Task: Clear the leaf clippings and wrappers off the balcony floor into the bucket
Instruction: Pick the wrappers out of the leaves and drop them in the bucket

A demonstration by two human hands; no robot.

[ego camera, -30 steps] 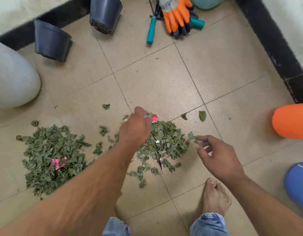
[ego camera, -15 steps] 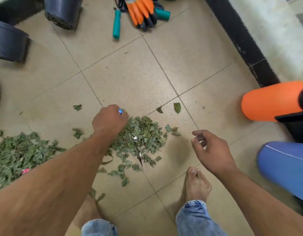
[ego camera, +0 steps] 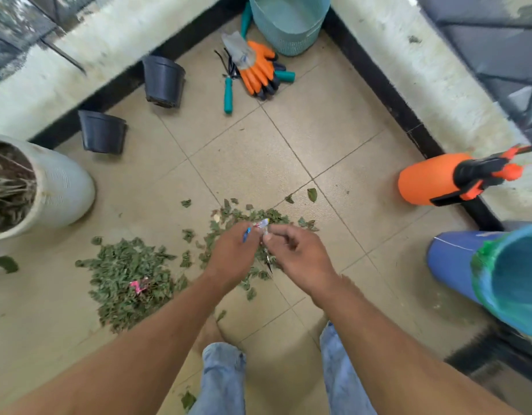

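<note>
Wrappers [ego camera: 261, 224] sit at frame centre, gripped in your curled left hand [ego camera: 232, 256] and pinched by your right hand [ego camera: 297, 256], over the leaf clippings [ego camera: 249, 215]. Another leaf heap [ego camera: 124, 265] lies lower left. The blue bucket [ego camera: 450, 259] stands at right.

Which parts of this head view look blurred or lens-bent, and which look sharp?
Head view: motion blur smears the ledge upper left and the blue bucket at right; wide-angle bowing curves the walls; the orange gloves look sharper; light is soft, no glare.
</note>
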